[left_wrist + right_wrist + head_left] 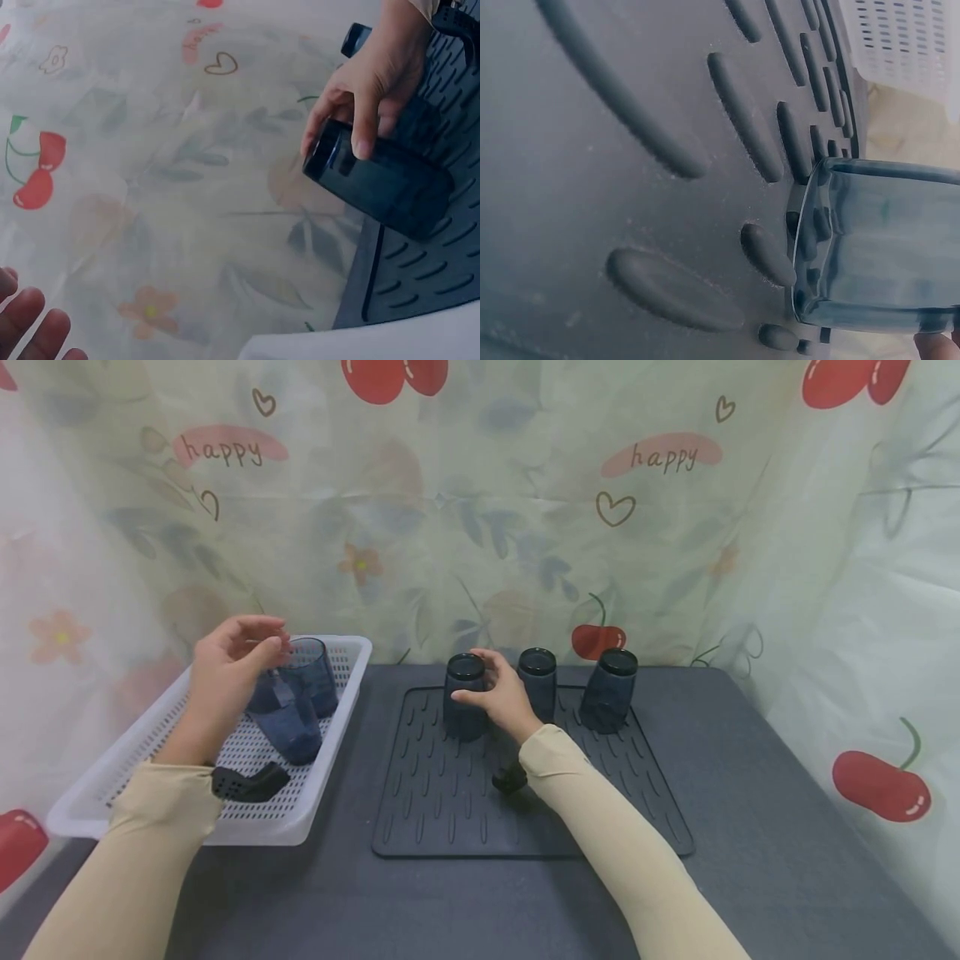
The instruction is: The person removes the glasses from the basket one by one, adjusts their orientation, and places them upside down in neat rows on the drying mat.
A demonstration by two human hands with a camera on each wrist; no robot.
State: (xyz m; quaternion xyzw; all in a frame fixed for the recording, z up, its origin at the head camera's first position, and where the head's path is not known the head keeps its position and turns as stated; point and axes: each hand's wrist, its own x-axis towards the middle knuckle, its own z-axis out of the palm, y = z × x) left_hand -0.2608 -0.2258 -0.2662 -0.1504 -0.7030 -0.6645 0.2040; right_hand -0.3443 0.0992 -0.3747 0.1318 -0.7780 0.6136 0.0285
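Observation:
My right hand (504, 693) grips an upside-down blue drinking glass (463, 702) near its base, thumb on one side and fingers on the other. In the right wrist view the rim end of this glass (885, 244) is right at the ridged black drying mat (667, 210). My left hand (234, 664) hovers over the white basket, its loosely bent fingers (45, 330) apart with nothing between them. Just beneath it, one blue glass (291, 727) leans inside the basket, and another glass (318, 681) stands behind that one.
A white perforated plastic basket (348, 710) stands left of the mat on a dark grey table (420, 910). Two more upside-down glasses, one in the middle (538, 681) and one on the right (611, 693), stand along the mat's back. A printed curtain (495, 585) hangs behind.

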